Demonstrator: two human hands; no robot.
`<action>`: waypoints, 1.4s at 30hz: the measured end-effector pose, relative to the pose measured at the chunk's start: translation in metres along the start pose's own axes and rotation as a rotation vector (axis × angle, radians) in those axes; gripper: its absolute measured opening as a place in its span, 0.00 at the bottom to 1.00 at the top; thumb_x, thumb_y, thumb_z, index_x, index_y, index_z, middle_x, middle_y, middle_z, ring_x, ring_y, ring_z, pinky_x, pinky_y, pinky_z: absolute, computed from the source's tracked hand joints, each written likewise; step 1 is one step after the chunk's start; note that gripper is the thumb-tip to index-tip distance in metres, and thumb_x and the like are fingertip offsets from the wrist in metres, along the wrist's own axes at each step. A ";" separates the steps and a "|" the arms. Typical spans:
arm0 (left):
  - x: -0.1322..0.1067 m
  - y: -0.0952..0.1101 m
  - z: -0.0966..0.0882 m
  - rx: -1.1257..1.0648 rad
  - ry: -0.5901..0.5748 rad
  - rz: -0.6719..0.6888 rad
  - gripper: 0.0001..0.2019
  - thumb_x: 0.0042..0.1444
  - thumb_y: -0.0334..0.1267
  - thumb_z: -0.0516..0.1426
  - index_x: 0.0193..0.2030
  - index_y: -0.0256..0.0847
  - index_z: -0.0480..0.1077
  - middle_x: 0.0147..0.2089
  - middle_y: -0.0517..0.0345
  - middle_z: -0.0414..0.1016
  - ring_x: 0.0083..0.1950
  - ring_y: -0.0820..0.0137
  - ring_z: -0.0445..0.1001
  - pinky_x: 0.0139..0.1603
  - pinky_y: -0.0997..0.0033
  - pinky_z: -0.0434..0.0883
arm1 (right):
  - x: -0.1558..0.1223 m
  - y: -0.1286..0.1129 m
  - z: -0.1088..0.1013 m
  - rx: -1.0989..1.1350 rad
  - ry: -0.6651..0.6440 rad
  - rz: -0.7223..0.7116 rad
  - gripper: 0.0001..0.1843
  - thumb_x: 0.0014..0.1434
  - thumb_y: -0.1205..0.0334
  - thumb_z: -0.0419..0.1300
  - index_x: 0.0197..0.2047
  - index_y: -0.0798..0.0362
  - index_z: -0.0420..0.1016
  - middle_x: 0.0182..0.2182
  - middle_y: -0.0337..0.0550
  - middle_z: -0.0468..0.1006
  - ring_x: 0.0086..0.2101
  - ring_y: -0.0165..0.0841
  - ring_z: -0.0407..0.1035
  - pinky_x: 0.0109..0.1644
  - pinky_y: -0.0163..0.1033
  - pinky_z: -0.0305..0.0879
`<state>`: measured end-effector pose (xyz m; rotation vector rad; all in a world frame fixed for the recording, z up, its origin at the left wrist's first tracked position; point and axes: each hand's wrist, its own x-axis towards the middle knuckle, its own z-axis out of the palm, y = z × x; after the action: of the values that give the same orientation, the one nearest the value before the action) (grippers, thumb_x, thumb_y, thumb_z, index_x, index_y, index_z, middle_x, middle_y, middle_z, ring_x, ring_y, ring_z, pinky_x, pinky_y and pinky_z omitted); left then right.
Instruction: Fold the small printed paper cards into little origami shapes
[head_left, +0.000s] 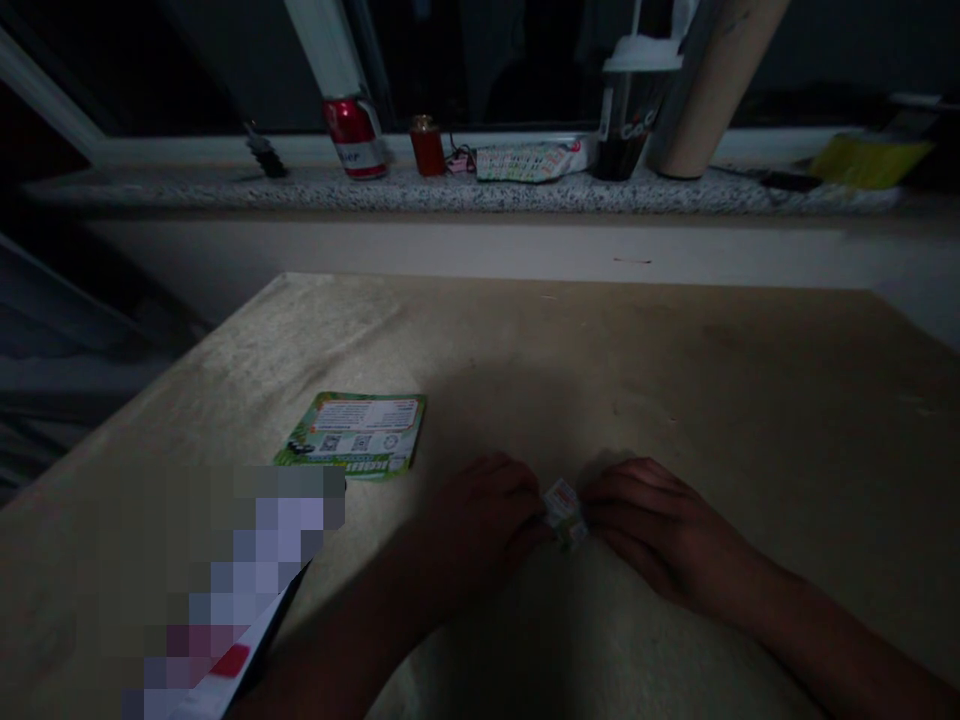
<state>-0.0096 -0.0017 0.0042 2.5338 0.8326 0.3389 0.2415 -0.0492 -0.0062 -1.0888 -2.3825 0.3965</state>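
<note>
Near the middle front of the table lies a small printed packet (565,508), pale with reddish and greenish print, perhaps a folded wrapper. My left hand (491,510) pinches its left side, fingers curled and closed. From the other side, my right hand (660,520) has its fingertips together at the packet's right edge. Both hands rest low, close to the tabletop. My fingers hide part of the packet, and dim light blurs its details. Beyond my left wrist, a green printed flat pouch or card (360,435) with text and square codes lies flat.
A bright screen-like device (262,600), partly pixelated, stands at the lower left beside my left forearm. Along the granite sill (420,195) at the table's (525,320) back are a red can (354,140), an amber jar (427,148), a crumpled packet (529,160), a lidded cup (626,120) and a cardboard tube (712,90).
</note>
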 end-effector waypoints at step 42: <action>0.013 0.015 0.031 0.125 0.215 -0.324 0.10 0.68 0.37 0.54 0.39 0.37 0.74 0.63 0.42 0.66 0.63 0.51 0.63 0.63 0.40 0.60 | 0.005 -0.003 0.013 -0.089 0.094 0.305 0.07 0.69 0.64 0.55 0.40 0.51 0.75 0.57 0.53 0.71 0.58 0.47 0.64 0.60 0.58 0.63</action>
<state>0.0189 -0.0150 -0.0140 2.4463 1.3638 0.4693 0.2298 -0.0482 -0.0138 -1.4849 -2.1736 0.3359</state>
